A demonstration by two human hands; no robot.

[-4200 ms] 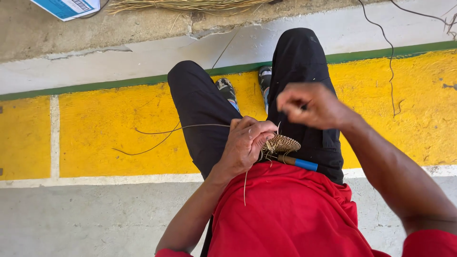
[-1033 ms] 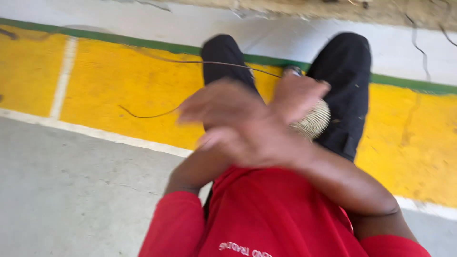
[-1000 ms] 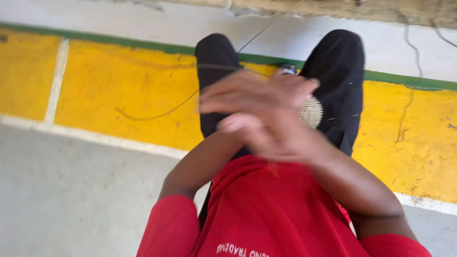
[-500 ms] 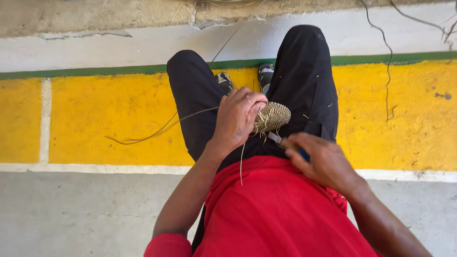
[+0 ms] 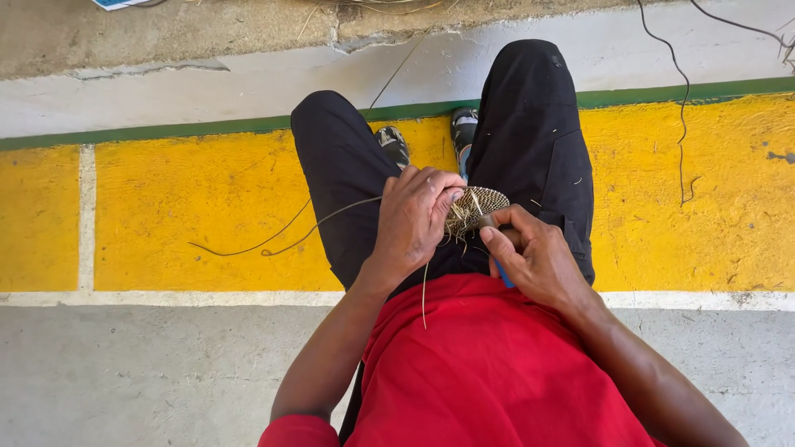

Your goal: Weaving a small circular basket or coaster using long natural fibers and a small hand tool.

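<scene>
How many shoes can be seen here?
2: a left shoe between the knees, beside the left leg, and a right shoe against the right leg. Both are mostly hidden by the legs.

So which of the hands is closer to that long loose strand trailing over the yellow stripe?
Left. The left hand sits where the long strand runs in; the right hand is beyond the small woven piece.

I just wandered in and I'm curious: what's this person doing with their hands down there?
A seated person in a red shirt is working on a small woven disc over their lap. The left hand grips the disc, and a long thin fibre trails from it across the yellow floor. The right hand holds a blue-handled tool against the disc's edge.
</scene>
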